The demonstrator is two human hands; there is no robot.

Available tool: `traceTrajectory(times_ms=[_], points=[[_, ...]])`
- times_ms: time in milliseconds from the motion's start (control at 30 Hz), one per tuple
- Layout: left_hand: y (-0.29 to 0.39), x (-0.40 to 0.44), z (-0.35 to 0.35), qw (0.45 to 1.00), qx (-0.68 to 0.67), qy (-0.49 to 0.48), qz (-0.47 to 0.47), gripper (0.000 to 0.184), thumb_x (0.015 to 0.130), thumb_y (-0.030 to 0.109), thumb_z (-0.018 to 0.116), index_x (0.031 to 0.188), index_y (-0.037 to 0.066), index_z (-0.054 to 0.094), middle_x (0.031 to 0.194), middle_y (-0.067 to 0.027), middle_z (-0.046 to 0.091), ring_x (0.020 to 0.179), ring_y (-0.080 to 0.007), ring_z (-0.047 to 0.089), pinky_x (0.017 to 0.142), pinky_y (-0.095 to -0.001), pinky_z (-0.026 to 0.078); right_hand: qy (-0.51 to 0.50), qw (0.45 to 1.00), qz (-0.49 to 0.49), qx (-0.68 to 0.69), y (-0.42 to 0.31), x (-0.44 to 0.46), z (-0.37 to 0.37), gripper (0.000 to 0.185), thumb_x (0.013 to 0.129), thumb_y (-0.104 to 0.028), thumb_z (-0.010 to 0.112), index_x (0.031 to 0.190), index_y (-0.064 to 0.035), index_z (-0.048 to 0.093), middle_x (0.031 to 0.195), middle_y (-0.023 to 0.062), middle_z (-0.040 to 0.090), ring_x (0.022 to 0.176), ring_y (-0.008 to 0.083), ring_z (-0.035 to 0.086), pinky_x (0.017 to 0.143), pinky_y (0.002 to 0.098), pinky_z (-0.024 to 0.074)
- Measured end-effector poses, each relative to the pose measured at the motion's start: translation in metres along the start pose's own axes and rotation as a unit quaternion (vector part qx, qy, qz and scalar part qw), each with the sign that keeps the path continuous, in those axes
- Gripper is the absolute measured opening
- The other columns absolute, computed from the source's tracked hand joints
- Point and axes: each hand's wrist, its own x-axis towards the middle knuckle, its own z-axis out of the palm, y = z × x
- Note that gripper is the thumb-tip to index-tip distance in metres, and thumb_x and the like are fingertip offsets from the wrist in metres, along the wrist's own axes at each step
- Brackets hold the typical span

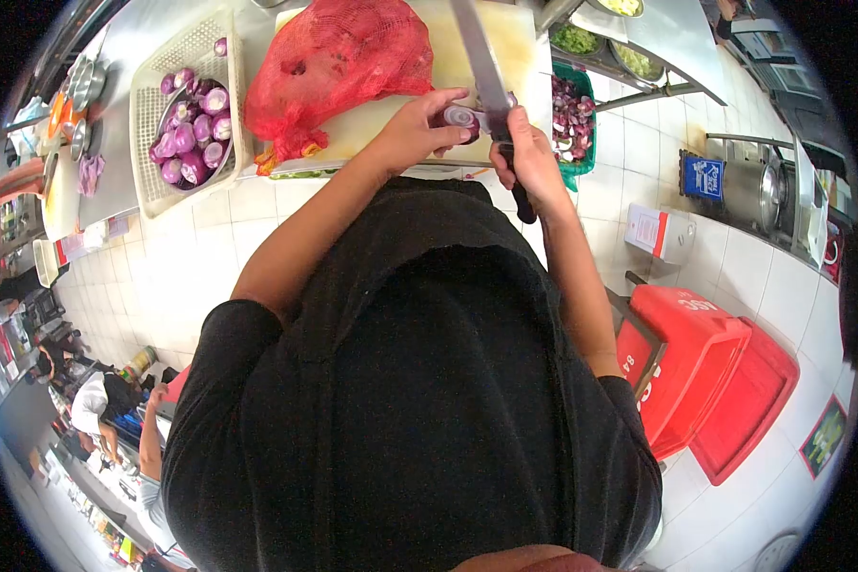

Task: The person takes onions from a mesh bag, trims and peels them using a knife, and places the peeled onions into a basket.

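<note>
1. The left hand (418, 135) was closed on a cut onion (461, 120), thumb and fingers at its sides, above the cutting board (515, 33) near its near right corner.
2. The right hand (532, 164) was clamped round the handle of the knife (481, 62), whose blade pointed toward the far edge; it seemed to lie just beside the onion, though the small view left contact uncertain.
3. Cutting well called for a steady onion, curled fingertips and a thumb kept clear of the edge.
4. The red mesh bag (343, 57) lay over the board's left side, so elbow and blade needed room.
</note>
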Motion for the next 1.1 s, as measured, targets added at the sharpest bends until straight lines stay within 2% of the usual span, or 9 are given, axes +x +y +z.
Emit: traceTrajectory(times_ms=[33, 133, 400, 500, 633, 733, 867, 900, 1100], points=[[0.0, -0.001, -0.001, 1.0, -0.007, -0.004, 0.001, 0.064, 0.088, 0.009, 0.07, 0.144, 0.004, 0.042, 0.097, -0.0042, 0.063, 0.075, -0.0102, 0.056, 0.06, -0.0254, 0.046, 0.009, 1.0, 0.007, 0.024, -0.002, -0.001, 0.0, 0.074, 0.098, -0.07, 0.03, 0.058, -0.009, 0.047, 0.049, 0.0002, 0.043, 0.038, 0.0104, 0.04, 0.038, 0.0258, 0.0333], [-0.003, -0.002, -0.002, 0.998, -0.057, -0.02, -0.011, 0.062, 0.089, 0.01, 0.066, 0.146, 0.005, 0.041, 0.103, -0.0068, 0.063, 0.082, -0.0123, 0.058, 0.066, -0.0265, 0.048, 0.008, 0.997, 0.03, 0.068, 0.0, -0.006, -0.006, 0.073, 0.099, -0.067, 0.03, 0.07, -0.0046, 0.056, 0.05, 0.002, 0.046, 0.04, 0.0119, 0.043, 0.04, 0.0271, 0.035], [-0.026, 0.003, -0.003, 0.95, -0.302, -0.02, -0.081, 0.057, 0.09, 0.012, 0.065, 0.142, 0.004, 0.043, 0.119, -0.0079, 0.06, 0.102, -0.017, 0.059, 0.077, -0.0307, 0.051, 0.048, 0.997, 0.0, 0.068, 0.006, -0.023, 0.004, 0.074, 0.098, -0.068, 0.032, 0.064, -0.0053, 0.053, 0.05, 0.0019, 0.046, 0.04, 0.0112, 0.043, 0.039, 0.0274, 0.0346], [-0.039, 0.006, -0.006, 0.964, -0.252, -0.005, -0.081, 0.054, 0.09, 0.016, 0.067, 0.138, 0.003, 0.046, 0.122, -0.0082, 0.061, 0.102, -0.0181, 0.06, 0.079, -0.0311, 0.052, 0.052, 0.996, -0.008, 0.077, 0.012, -0.022, 0.012, 0.074, 0.097, -0.07, 0.033, 0.064, -0.0057, 0.051, 0.051, 0.0019, 0.046, 0.037, 0.0112, 0.041, 0.036, 0.0276, 0.0328], [-0.043, 0.003, -0.013, 0.967, -0.237, 0.026, -0.092, 0.047, 0.09, 0.007, 0.064, 0.134, -0.001, 0.049, 0.116, -0.0102, 0.063, 0.098, -0.019, 0.062, 0.076, -0.0321, 0.052, 0.158, 0.986, 0.017, 0.06, 0.02, 0.001, 0.012, 0.071, 0.1, -0.065, 0.035, 0.065, -0.0051, 0.052, 0.049, 0.0039, 0.046, 0.039, 0.0132, 0.042, 0.038, 0.0293, 0.0331], [-0.055, -0.001, -0.029, 0.961, -0.249, 0.058, -0.103, 0.044, 0.09, 0.007, 0.065, 0.131, 0.0, 0.05, 0.113, -0.0097, 0.064, 0.094, -0.0184, 0.063, 0.074, -0.0313, 0.053, 0.127, 0.99, 0.047, 0.035, 0.032, 0.03, 0.0, 0.072, 0.098, -0.067, 0.036, 0.063, -0.0058, 0.051, 0.048, 0.0038, 0.044, 0.038, 0.0137, 0.04, 0.037, 0.0298, 0.0311], [-0.056, -0.003, -0.042, 0.954, -0.263, 0.089, -0.116, 0.04, 0.091, 0.009, 0.064, 0.129, 0.004, 0.052, 0.112, -0.008, 0.064, 0.091, -0.0178, 0.063, 0.073, -0.0307, 0.053, 0.058, 0.989, 0.053, -0.122, 0.038, 0.059, 0.008, 0.072, 0.097, -0.068, 0.035, 0.064, -0.0056, 0.05, 0.046, 0.0023, 0.041, 0.037, 0.0126, 0.039, 0.039, 0.0286, 0.0339], [-0.056, -0.003, -0.043, 0.955, -0.255, 0.098, -0.115, 0.041, 0.092, 0.011, 0.064, 0.13, 0.005, 0.052, 0.113, -0.007, 0.064, 0.094, -0.0173, 0.062, 0.075, -0.0305, 0.053, 0.053, 0.992, 0.06, -0.098, 0.035, 0.059, 0.013, 0.069, 0.098, -0.067, 0.036, 0.072, -0.0043, 0.051, 0.047, 0.0014, 0.041, 0.038, 0.0119, 0.04, 0.038, 0.0283, 0.0348], [-0.055, 0.005, -0.041, 0.957, -0.24, 0.119, -0.109, 0.037, 0.095, 0.013, 0.061, 0.131, 0.006, 0.054, 0.111, -0.0061, 0.065, 0.096, -0.0168, 0.062, 0.077, -0.0302, 0.052, -0.027, 0.999, 0.005, -0.018, 0.018, 0.042, 0.026, 0.063, 0.099, -0.065, 0.037, 0.079, -0.0067, 0.052, 0.05, 0.0006, 0.043, 0.039, 0.0108, 0.04, 0.038, 0.0276, 0.0335]])
